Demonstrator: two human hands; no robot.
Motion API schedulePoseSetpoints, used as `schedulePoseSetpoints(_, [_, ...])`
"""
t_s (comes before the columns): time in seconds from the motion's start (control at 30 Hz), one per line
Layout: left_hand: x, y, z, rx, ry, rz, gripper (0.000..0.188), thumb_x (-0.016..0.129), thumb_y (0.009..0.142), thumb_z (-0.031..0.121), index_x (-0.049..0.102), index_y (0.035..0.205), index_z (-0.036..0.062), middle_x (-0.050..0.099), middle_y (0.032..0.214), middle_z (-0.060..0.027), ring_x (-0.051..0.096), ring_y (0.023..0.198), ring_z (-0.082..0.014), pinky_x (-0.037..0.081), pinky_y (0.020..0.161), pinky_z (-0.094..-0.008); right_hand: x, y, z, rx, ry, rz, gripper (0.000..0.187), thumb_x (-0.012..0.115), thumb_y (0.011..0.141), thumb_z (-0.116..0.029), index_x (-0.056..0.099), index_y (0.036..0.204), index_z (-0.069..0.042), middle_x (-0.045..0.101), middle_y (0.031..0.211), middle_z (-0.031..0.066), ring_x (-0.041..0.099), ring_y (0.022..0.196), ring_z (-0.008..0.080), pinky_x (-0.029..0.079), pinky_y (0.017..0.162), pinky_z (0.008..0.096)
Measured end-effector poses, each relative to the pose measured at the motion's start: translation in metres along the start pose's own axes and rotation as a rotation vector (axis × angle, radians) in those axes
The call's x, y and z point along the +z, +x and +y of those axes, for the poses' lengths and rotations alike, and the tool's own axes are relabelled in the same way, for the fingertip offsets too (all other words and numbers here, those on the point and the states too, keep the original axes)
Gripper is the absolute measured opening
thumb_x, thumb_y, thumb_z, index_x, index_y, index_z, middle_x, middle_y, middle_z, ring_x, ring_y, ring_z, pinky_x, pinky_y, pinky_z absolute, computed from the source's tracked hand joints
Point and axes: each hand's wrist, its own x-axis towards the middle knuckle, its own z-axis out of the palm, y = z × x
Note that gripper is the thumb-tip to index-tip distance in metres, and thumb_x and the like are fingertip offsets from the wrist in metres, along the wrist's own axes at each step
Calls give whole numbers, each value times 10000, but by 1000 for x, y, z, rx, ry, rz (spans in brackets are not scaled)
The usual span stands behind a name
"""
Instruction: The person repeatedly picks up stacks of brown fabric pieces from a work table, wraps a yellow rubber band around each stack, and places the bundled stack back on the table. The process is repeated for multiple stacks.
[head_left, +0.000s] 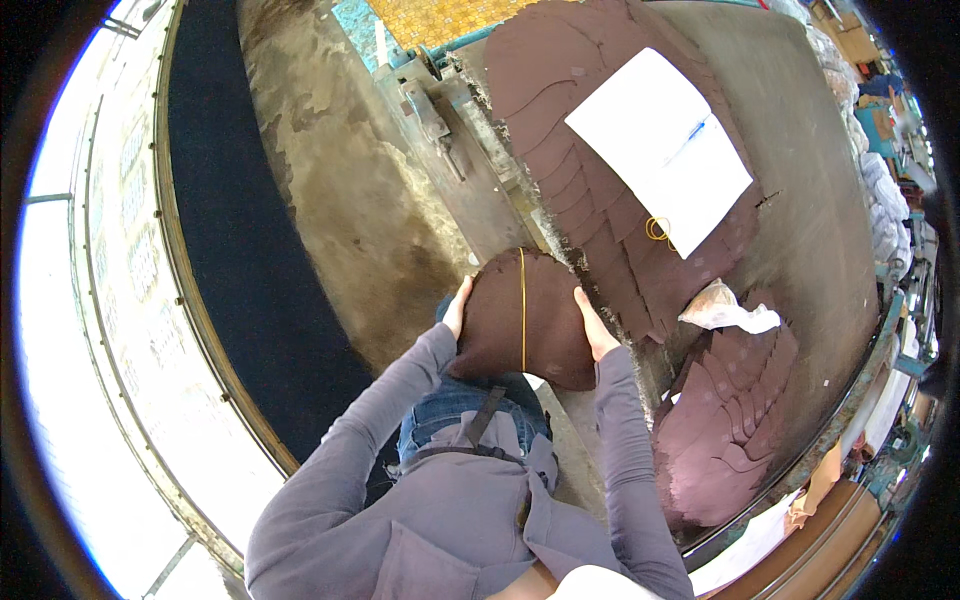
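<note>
A dark brown, rounded bundle of cut sheet pieces (485, 320) is held in front of my body, at the table's near edge. One yellow rubber band (523, 310) runs lengthwise over its middle. My left hand (459, 306) grips the bundle's left side, and my right hand (597, 326) grips its right side. The fingers of both hands are mostly hidden beneath it. To the right, overlapping brown cut pieces (560, 150) lie fanned out on the table. A smaller pile of brown pieces (715, 430) lies nearer, at the lower right.
An open white notebook (650, 130) with a blue pen (690, 140) rests on the larger pile. Yellow rubber bands (657, 229) lie at its edge. A crumpled plastic bag (722, 308) sits between the piles. A metal machine part (435, 125) stands ahead, and a long window (120, 250) runs along the left.
</note>
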Motion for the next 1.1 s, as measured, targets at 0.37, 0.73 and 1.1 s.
schedulePoseSetpoints(0.37, [11, -4, -5, 83, 24, -29, 611, 437, 914, 575, 512, 1300, 108, 572, 1258, -100, 575, 1073, -252, 441, 924, -396, 10, -1, 2, -493, -619, 320, 699, 523, 918, -465, 307, 1437, -49, 348, 1454, 191, 320, 1357, 314, 255, 1103, 361])
schedulePoseSetpoints(0.73, [-4, 15, -20, 258, -40, 27, 302, 517, 936, 363, 592, 1093, 116, 634, 1105, -76, 618, 939, -209, 500, 798, -334, 124, -27, -12, -553, -1194, 774, 150, 706, 741, -244, 663, 744, -101, 629, 806, 80, 632, 745, 266, 498, 659, 398])
schedulePoseSetpoints(1.1, [-4, 9, -18, 139, -12, 12, 463, 448, 944, 446, 574, 1202, 83, 628, 1161, -102, 614, 962, -235, 459, 879, -370, 98, -30, -17, -303, 158, 28, 208, 564, 885, -200, 630, 889, -3, 482, 591, -35, 508, 567, 91, 438, 557, 253])
